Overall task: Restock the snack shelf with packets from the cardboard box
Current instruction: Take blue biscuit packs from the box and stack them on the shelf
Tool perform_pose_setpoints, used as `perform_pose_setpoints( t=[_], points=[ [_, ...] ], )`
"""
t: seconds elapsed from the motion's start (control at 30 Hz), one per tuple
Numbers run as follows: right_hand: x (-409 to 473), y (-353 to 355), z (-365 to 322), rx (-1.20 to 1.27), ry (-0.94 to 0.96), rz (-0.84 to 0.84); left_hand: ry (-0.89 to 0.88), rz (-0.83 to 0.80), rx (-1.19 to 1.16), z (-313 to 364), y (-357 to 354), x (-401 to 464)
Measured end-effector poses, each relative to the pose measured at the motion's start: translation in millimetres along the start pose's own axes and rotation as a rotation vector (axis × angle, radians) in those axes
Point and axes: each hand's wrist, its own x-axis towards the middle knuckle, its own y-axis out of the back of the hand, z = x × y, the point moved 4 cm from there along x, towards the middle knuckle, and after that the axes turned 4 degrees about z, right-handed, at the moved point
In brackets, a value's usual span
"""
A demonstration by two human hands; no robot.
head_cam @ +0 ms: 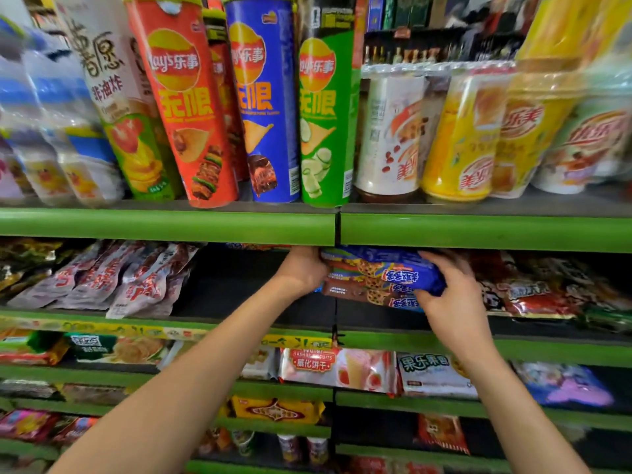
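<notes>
Open gap on the second shelf, hemmed in on both sides

Bare dark shelf board (232,295) lies open between the pale meat-snack packets (136,282) toward its left end and the stacked blue biscuit packets (383,278), which both hands hold; red packets (533,295) crowd the right end, and the green shelf edge (171,227) above caps headroom.

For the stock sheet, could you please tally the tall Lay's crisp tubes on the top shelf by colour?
Red cardboard crisp tubes: 2, one mostly hidden behind
Blue cardboard crisp tube: 1
Green cardboard crisp tube: 1
Total: 4
</notes>
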Motion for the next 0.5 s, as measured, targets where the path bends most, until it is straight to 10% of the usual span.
perform_pose_setpoints(
  t=[0.17,0.5],
  points=[
    [-32.0,-22.0,-12.6,0.179,0.115,-0.011,-0.143,0.209,-0.136,-21.9,48.8,-44.9],
    [-37.9,-90.4,-34.7,0.154,0.102,-0.48,0.112,0.25,-0.27,-122.6,94.8,-123.0]
  ],
)
